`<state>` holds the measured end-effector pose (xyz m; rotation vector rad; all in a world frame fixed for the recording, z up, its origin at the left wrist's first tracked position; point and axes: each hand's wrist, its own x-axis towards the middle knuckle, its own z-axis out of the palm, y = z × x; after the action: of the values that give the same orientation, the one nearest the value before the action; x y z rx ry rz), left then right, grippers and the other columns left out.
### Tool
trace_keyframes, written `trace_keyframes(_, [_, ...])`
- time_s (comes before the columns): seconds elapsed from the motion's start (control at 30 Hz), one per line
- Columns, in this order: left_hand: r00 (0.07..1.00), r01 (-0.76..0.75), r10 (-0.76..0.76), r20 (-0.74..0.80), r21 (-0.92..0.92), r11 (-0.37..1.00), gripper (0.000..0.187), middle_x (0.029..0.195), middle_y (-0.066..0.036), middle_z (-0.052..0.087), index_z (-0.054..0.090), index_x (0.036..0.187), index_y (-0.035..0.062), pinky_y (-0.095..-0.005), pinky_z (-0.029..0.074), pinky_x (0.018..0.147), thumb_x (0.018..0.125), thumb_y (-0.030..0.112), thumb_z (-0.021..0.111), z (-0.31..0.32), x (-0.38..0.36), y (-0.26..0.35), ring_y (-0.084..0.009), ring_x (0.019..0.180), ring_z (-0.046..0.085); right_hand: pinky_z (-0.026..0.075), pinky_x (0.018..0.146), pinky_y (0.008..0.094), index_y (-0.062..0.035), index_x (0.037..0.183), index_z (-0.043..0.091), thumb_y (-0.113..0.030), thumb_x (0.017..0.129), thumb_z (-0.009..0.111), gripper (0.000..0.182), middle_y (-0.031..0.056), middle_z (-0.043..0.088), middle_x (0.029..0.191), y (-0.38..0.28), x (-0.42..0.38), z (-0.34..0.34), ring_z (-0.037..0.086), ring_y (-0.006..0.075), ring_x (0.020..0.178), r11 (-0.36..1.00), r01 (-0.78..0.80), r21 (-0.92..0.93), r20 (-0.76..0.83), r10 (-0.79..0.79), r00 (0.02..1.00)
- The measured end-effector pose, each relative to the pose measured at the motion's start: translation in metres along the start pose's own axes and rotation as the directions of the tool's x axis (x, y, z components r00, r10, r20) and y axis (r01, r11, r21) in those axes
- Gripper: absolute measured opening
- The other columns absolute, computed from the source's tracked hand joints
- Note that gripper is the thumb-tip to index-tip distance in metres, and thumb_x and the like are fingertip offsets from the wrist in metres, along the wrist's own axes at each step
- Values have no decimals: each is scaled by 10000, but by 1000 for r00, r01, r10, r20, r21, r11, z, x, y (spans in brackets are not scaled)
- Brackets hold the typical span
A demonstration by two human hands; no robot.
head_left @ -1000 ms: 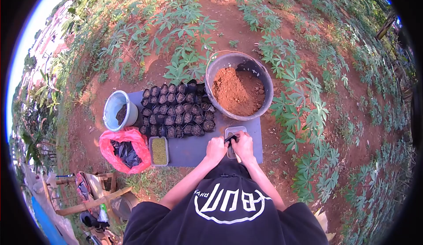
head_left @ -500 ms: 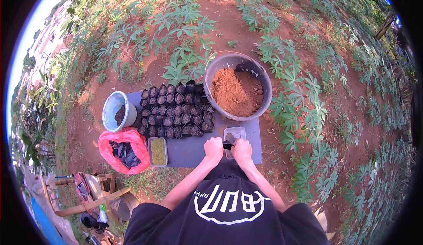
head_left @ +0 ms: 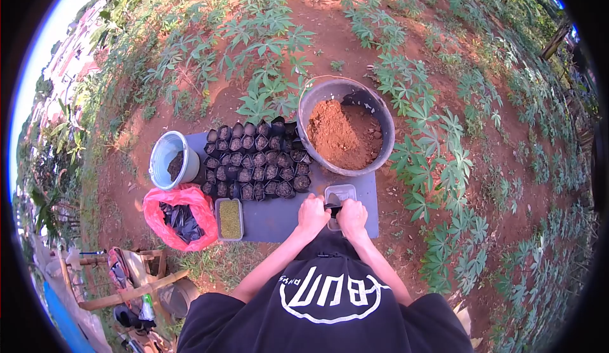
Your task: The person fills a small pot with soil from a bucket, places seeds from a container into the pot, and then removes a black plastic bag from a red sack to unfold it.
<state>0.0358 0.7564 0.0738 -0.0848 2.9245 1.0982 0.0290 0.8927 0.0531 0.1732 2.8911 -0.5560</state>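
Note:
My left hand (head_left: 312, 214) and my right hand (head_left: 352, 218) are closed close together at the table's front edge. Stretched between their fingers is a small black plastic planting bag (head_left: 332, 208). Just beyond the hands, a clear plastic container (head_left: 346, 191) sits on the grey table (head_left: 273, 223); a dark blade-like piece shows over it beside my right fingers. Left of my left hand stand rows of black planting bags filled with soil (head_left: 258, 174).
A large bucket of reddish soil (head_left: 388, 140) stands at the table's back right. On the left are a light blue bucket (head_left: 190, 166), a pink bag (head_left: 155, 216) with black plastic inside, and a tub of small green grains (head_left: 229, 219). Leafy plants (head_left: 419, 131) grow around the table.
Both hands still grip the black bag, which now looks narrower between them. The surroundings have shifted slightly right in view.

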Motion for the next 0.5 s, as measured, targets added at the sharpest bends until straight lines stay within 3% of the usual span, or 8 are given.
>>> trace_keyframes(0.1, [992, -6, 14, 125, -64, 998, 198, 799, -245, 707, 761, 899, -13, -467, 589, 751, 730, 85, 729, 12, 4, -18, -389, 750, 719, 584, 772, 486, -35, 855, 776, -54, 730, 670, 164, 251, 711, 810, 3, 3, 6, 722, 408, 792, 1000, -9, -2, -1, 9, 1000])
trace_keyframes(0.2, [992, -2, 16, 122, -111, 994, 155, 822, -268, 693, 718, 830, -47, -503, 579, 767, 740, 78, 700, 15, 4, -21, -447, 789, 699, 584, 781, 482, -21, 845, 769, -45, 735, 668, 151, 258, 710, 815, 4, 3, 6, 720, 415, 802, 999, -15, 41, -21, 16, 1000])
trace_keyframes(0.3, [998, -47, 43, 52, 73, 996, 113, 798, -278, 686, 706, 797, -45, -499, 584, 737, 769, 49, 652, 23, 5, -28, -445, 783, 703, 585, 785, 475, -9, 858, 763, -32, 744, 659, 156, 261, 708, 815, -2, -2, -3, 716, 424, 801, 994, 24, 109, -19, -22, 1000])
trace_keyframes(0.5, [998, -37, 30, 61, 116, 993, 131, 760, -284, 675, 693, 763, -37, -514, 583, 699, 807, 32, 590, 21, 8, -35, -458, 754, 700, 583, 790, 468, -18, 886, 755, -8, 726, 664, 184, 249, 714, 842, -8, -1, 0, 717, 405, 814, 989, 33, 146, -10, -32, 999])
